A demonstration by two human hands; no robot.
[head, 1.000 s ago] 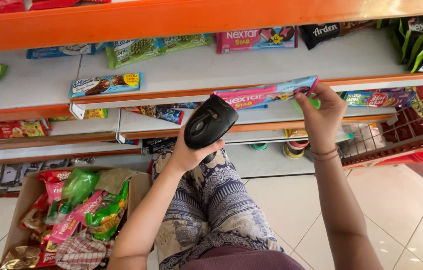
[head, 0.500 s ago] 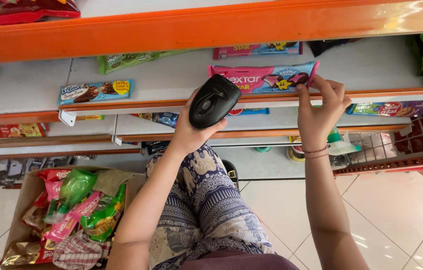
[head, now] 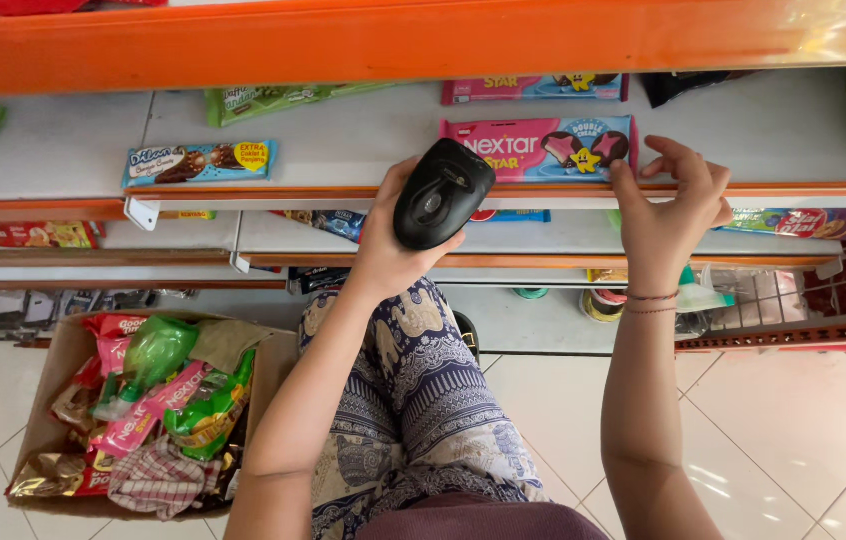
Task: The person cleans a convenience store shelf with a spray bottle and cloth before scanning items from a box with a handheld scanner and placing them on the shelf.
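My left hand [head: 390,250] grips a black handheld scanner [head: 440,193] held up in front of a white store shelf [head: 343,140]. A pink snack packet [head: 538,148] lies flat on that shelf just behind the orange shelf edge. My right hand [head: 668,205] rests with spread fingers at the shelf's front edge, touching or just beside the packet's right end, holding nothing. A second pink packet [head: 533,88] lies further back.
A blue snack packet [head: 198,163] and a green packet [head: 273,98] lie on the same shelf. A cardboard box [head: 63,350] full of snack bags stands on the tiled floor at the left. A red wire basket [head: 793,320] is at the right. Lower shelves hold more packets.
My right hand set the pink packet down on the shelf and let go of it. The view tilted up toward the shelf; my left hand kept the scanner raised.
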